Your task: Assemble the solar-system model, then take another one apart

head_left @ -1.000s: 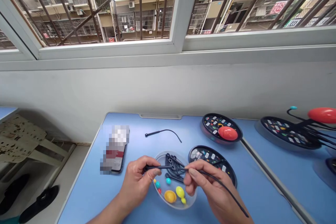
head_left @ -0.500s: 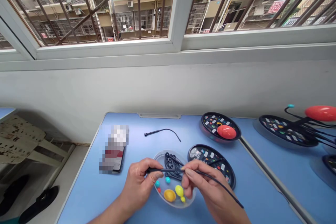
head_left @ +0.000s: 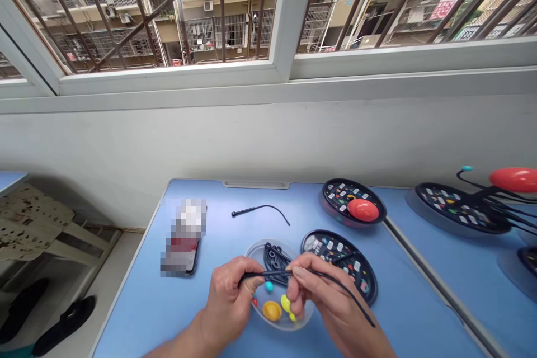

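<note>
Thin black rubber cord [head_left: 268, 274] grasped, one end clenched in left hand [head_left: 229, 305], pinched further along by right hand [head_left: 323, 296], held level and taut just above clear oval plastic tray [head_left: 257, 251] of bunched black cords [head_left: 272, 262] and coloured beads [head_left: 269, 286]

Two bare hands in the picture now, the left hand [head_left: 229, 305] and the right hand [head_left: 325, 296], with fingernails [head_left: 298, 272] trimmed neat and short! The left forearm [head_left: 178, 344] and right forearm [head_left: 371, 345] come in bare from the bottom edge, tapering smoothly toward the wrists.
</note>
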`<action>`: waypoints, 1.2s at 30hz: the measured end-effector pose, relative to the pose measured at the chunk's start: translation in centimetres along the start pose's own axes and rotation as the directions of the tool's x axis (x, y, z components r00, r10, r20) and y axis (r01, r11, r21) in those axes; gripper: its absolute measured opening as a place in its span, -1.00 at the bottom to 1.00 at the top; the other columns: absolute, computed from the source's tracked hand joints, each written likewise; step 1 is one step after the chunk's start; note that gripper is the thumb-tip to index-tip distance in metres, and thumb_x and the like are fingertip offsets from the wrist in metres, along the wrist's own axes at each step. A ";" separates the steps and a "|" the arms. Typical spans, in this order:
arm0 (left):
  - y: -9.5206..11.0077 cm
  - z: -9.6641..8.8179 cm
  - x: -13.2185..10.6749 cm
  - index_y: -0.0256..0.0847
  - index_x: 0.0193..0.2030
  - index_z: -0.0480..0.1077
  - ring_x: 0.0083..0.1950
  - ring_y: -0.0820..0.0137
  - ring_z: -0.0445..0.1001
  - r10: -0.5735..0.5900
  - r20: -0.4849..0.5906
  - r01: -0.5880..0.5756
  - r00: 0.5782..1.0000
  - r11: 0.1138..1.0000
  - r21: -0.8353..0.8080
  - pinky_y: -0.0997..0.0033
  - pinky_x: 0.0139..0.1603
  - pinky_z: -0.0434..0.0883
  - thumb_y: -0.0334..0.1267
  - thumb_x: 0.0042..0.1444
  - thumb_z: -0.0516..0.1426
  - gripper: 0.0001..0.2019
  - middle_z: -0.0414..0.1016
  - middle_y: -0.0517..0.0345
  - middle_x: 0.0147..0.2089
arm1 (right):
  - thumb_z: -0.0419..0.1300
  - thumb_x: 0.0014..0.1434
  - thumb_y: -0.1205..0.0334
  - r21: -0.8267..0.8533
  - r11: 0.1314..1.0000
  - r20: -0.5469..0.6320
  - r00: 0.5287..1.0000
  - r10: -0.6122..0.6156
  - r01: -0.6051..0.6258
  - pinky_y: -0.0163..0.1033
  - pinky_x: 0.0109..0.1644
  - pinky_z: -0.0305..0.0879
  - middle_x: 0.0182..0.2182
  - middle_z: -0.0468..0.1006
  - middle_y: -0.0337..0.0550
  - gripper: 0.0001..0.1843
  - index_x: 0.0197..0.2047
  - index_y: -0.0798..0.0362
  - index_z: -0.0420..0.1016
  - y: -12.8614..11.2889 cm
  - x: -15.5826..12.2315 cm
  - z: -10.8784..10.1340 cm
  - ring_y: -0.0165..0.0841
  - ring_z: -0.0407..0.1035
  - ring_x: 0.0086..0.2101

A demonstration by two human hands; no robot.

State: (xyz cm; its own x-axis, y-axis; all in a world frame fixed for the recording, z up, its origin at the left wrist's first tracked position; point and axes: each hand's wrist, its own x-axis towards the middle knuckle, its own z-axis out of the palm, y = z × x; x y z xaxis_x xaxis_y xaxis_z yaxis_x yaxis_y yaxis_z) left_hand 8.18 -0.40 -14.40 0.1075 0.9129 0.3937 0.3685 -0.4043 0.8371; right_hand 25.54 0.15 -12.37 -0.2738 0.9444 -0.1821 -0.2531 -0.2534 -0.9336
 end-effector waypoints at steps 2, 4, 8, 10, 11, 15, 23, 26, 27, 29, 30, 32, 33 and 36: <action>0.1 0.1 0.1 -0.22 -0.41 0.41 -0.52 0.50 0.38 -0.025 0.007 0.025 1.000 1.000 -0.014 0.60 -0.47 0.33 -0.34 0.08 0.07 -0.89 0.47 0.20 -0.51 | 0.23 0.06 0.03 0.004 1.000 0.004 1.000 0.010 -0.010 -0.32 -0.50 0.23 -0.61 0.47 -0.22 -0.70 -0.45 0.12 0.42 0.0 -0.1 0.1 -0.41 0.34 -0.60; 0.3 0.0 0.2 -0.21 -0.38 0.42 -0.48 0.48 0.40 -0.080 0.019 0.082 0.997 0.994 -0.075 0.57 -0.43 0.35 -0.33 0.06 0.08 -0.90 0.48 0.19 -0.49 | 0.24 0.05 0.02 0.014 1.000 -0.021 1.000 0.015 -0.014 -0.32 -0.49 0.22 -0.62 0.46 -0.23 -0.70 -0.46 0.11 0.42 0.0 -0.1 0.1 -0.41 0.34 -0.61; 0.5 -0.3 0.6 -0.23 -0.17 0.42 -0.47 0.47 0.39 -0.276 0.091 0.291 0.957 0.921 -0.259 0.54 -0.44 0.39 -0.33 -0.10 0.18 -0.72 0.49 0.14 -0.38 | 0.28 0.01 0.01 0.024 1.000 -0.062 0.998 0.010 -0.008 -0.35 -0.52 0.19 -0.64 0.44 -0.25 -0.68 -0.48 0.11 0.41 0.1 0.1 -0.1 -0.44 0.31 -0.62; 0.4 -0.5 0.8 -0.26 -0.20 0.44 -0.49 0.48 0.37 -0.342 0.127 0.365 0.931 0.887 -0.284 0.53 -0.44 0.38 -0.33 -0.15 0.20 -0.71 0.49 0.13 -0.41 | 0.29 -0.01 0.00 0.018 1.000 -0.062 0.998 0.005 -0.004 -0.36 -0.53 0.19 -0.65 0.43 -0.26 -0.67 -0.50 0.11 0.40 0.1 0.3 -0.3 -0.45 0.30 -0.63; 0.3 -0.6 0.9 -0.27 -0.26 0.46 -0.50 0.48 0.36 -0.368 0.142 0.394 0.919 0.874 -0.284 0.53 -0.46 0.37 -0.31 -0.13 0.19 -0.77 0.49 0.13 -0.45 | 0.29 -0.01 0.00 0.010 1.000 -0.063 0.998 0.004 -0.003 -0.36 -0.54 0.20 -0.65 0.43 -0.26 -0.67 -0.50 0.12 0.40 0.2 0.4 -0.4 -0.46 0.30 -0.63; 0.0 -0.9 1.1 -0.31 -0.37 0.45 -0.60 0.54 0.27 -0.419 0.176 0.455 0.891 0.830 -0.324 0.56 -0.56 0.28 -0.23 -0.05 0.14 -0.82 0.47 0.12 -0.56 | 0.27 0.02 -0.01 -0.028 1.000 -0.050 0.999 0.007 -0.008 -0.35 -0.52 0.24 -0.59 0.47 -0.23 -0.68 -0.37 0.11 0.42 0.3 0.6 -0.8 -0.43 0.33 -0.60; -0.3 -0.5 1.0 -0.33 -0.40 0.43 -0.59 0.53 0.27 -0.415 0.162 0.446 0.895 0.837 -0.317 0.55 -0.56 0.26 -0.17 -0.03 0.15 -0.78 0.47 0.09 -0.54 | 0.25 0.05 -0.02 -0.111 0.992 -0.008 0.998 -0.058 0.056 -0.36 -0.52 0.27 -0.59 0.46 -0.22 -0.64 -0.52 0.11 0.34 0.2 0.5 -0.7 -0.47 0.32 -0.60; -0.2 -0.6 1.3 -0.30 -0.38 0.46 -0.50 0.47 0.33 -0.380 0.150 0.407 0.913 0.870 -0.277 0.50 -0.46 0.31 -0.18 -0.01 0.14 -0.80 0.47 0.08 -0.49 | 0.28 0.01 -0.01 -0.033 0.998 -0.040 0.998 -0.051 0.050 -0.38 -0.55 0.25 -0.57 0.47 -0.24 -0.66 -0.39 0.11 0.37 0.2 0.7 -0.4 -0.49 0.30 -0.62; -0.1 -0.8 1.5 -0.29 -0.39 0.47 -0.45 0.44 0.34 -0.350 0.117 0.369 0.929 0.893 -0.259 0.49 -0.41 0.32 -0.19 -0.01 0.14 -0.81 0.46 0.08 -0.46 | 0.30 -0.01 -0.02 0.000 0.999 -0.050 0.998 -0.036 0.036 -0.39 -0.56 0.23 -0.57 0.47 -0.25 -0.63 -0.31 0.11 0.37 0.3 0.7 -0.4 -0.49 0.29 -0.63; -0.2 -1.3 2.3 -0.24 -0.41 0.50 -0.38 0.43 0.33 -0.293 -0.008 0.286 0.956 0.939 -0.193 0.47 -0.34 0.31 -0.20 -0.02 0.15 -0.84 0.40 0.11 -0.40 | 0.32 -0.06 -0.04 0.040 0.999 -0.042 0.999 0.015 -0.013 -0.40 -0.59 0.21 -0.59 0.46 -0.28 -0.52 -0.19 0.11 0.35 0.5 0.8 -0.4 -0.50 0.27 -0.65; -0.4 -1.5 2.7 -0.21 -0.42 0.51 -0.38 0.43 0.32 -0.272 -0.084 0.259 0.959 0.955 -0.142 0.48 -0.34 0.30 -0.20 -0.03 0.16 -0.85 0.37 0.13 -0.39 | 0.33 -0.08 -0.06 0.031 0.999 -0.019 0.999 0.043 -0.043 -0.40 -0.61 0.20 -0.60 0.45 -0.29 -0.51 -0.20 0.12 0.36 0.7 0.8 -0.5 -0.51 0.27 -0.66; -0.9 -1.9 3.7 -0.17 -0.41 0.53 -0.40 0.45 0.28 -0.253 -0.208 0.252 0.945 0.967 -0.032 0.48 -0.35 0.29 -0.21 -0.04 0.17 -0.86 0.30 0.17 -0.41 | 0.31 -0.08 -0.09 -0.025 0.997 0.028 0.996 0.080 -0.080 -0.42 -0.64 0.18 -0.64 0.42 -0.30 -0.55 -0.33 0.13 0.38 1.0 0.8 -0.7 -0.52 0.26 -0.69; -1.2 -1.9 4.2 -0.16 -0.41 0.53 -0.40 0.44 0.28 -0.250 -0.242 0.261 0.937 0.965 0.015 0.48 -0.35 0.29 -0.22 -0.04 0.16 -0.87 0.29 0.19 -0.43 | 0.30 -0.07 -0.09 -0.057 0.995 0.047 0.995 0.086 -0.083 -0.42 -0.65 0.18 -0.65 0.42 -0.30 -0.57 -0.39 0.14 0.38 1.2 0.7 -0.8 -0.52 0.26 -0.69; -2.6 -1.6 5.5 -0.16 -0.39 0.53 -0.38 0.43 0.32 -0.258 -0.243 0.296 0.935 0.945 0.138 0.47 -0.32 0.30 -0.29 -0.02 0.13 -0.86 0.31 0.20 -0.46 | 0.29 -0.08 -0.11 -0.112 0.992 0.065 0.996 0.060 -0.052 -0.43 -0.66 0.18 -0.65 0.42 -0.30 -0.57 -0.45 0.12 0.37 1.6 0.6 -1.0 -0.52 0.25 -0.70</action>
State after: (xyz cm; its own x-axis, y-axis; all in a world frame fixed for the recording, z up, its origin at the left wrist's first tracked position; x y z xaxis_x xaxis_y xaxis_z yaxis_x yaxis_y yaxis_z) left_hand 6.38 5.60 -13.77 -0.2186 0.9447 0.2446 0.5076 -0.1040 0.8553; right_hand 25.90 0.53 -14.25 -0.3484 0.9119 -0.2170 -0.1332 -0.2774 -0.9515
